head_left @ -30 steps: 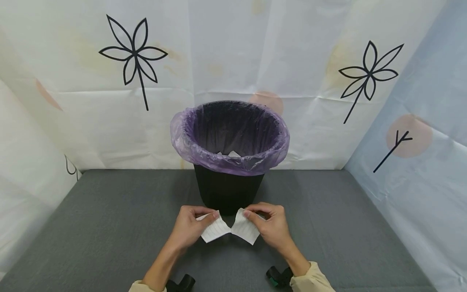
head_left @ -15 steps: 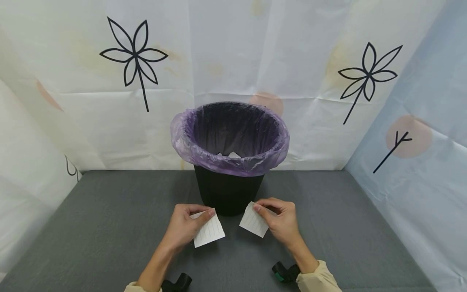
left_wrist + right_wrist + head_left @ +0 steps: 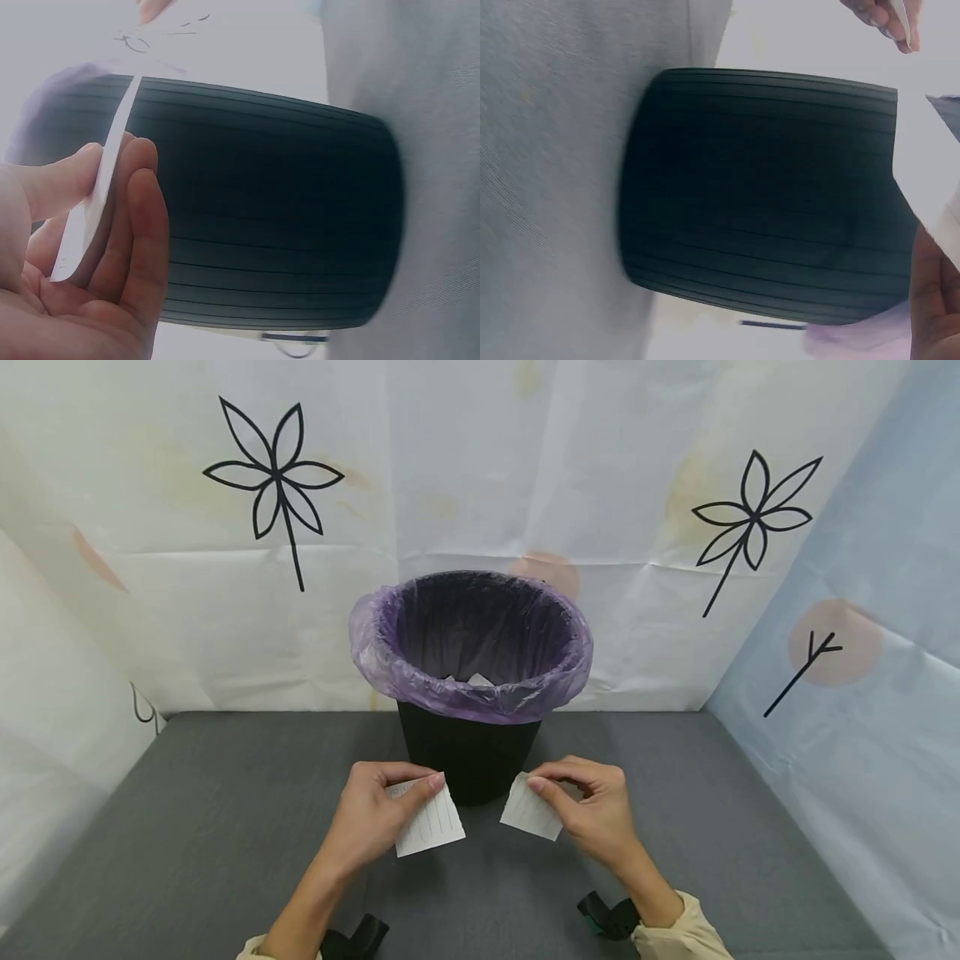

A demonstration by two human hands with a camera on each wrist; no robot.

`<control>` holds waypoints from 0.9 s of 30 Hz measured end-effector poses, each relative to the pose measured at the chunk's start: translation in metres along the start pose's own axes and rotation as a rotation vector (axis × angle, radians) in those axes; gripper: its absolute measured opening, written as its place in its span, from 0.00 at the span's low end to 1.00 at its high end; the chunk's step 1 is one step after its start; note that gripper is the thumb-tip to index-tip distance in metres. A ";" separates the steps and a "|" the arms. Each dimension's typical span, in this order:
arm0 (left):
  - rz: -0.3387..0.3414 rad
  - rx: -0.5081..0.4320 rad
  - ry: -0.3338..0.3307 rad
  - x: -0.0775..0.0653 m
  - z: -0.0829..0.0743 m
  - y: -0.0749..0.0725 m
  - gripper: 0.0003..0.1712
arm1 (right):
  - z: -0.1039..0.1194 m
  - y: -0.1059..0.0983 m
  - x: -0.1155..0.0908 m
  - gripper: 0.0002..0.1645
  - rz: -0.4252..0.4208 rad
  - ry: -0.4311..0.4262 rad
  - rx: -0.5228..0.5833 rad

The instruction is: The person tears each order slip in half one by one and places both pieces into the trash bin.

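Observation:
My left hand pinches a torn piece of lined white paper between thumb and fingers. In the left wrist view this paper is seen nearly edge-on, with the fingertips behind it. A second torn piece of paper hangs from my right hand, pinched at its upper corner. The two pieces are apart, both held over the grey surface just in front of the bin. In the right wrist view the right piece shows at the edge, and part of the right hand lies below it.
A black bin stands behind the hands, its rim wrapped in a purple bag. Scraps of white paper lie inside it. The grey surface ends at a white fabric backdrop with printed flowers.
One second ago the two pieces were still joined at a lower point. They have come apart, and my right hand has moved right and slightly up; both hands keep their pinch.

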State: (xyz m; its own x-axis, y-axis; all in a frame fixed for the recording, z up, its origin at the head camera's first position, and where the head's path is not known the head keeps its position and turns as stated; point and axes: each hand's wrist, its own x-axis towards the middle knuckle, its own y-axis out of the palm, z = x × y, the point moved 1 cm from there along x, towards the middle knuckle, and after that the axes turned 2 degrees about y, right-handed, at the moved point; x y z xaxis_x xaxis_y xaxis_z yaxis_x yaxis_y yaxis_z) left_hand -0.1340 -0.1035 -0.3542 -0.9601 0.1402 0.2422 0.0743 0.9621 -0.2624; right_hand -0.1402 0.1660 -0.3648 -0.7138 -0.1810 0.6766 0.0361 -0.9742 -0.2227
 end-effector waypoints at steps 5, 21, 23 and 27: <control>0.013 0.031 0.107 0.005 -0.024 -0.009 0.06 | 0.019 -0.008 0.015 0.16 0.037 -0.133 -0.013; 0.014 0.182 0.216 0.021 -0.092 -0.032 0.06 | 0.071 -0.025 0.064 0.08 0.115 -0.274 -0.087; 0.026 0.186 0.223 0.023 -0.098 -0.032 0.05 | 0.077 -0.027 0.071 0.07 0.124 -0.271 -0.083; 0.043 0.181 0.251 0.028 -0.111 -0.032 0.05 | 0.086 -0.028 0.085 0.09 0.150 -0.281 -0.101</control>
State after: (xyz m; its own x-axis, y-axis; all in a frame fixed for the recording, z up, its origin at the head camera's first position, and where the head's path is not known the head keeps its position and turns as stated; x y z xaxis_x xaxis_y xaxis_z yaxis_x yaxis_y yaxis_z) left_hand -0.1336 -0.1049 -0.2356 -0.8590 0.2544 0.4442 0.0420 0.8998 -0.4342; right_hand -0.1412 0.1668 -0.2408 -0.4842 -0.3648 0.7952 0.0466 -0.9184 -0.3930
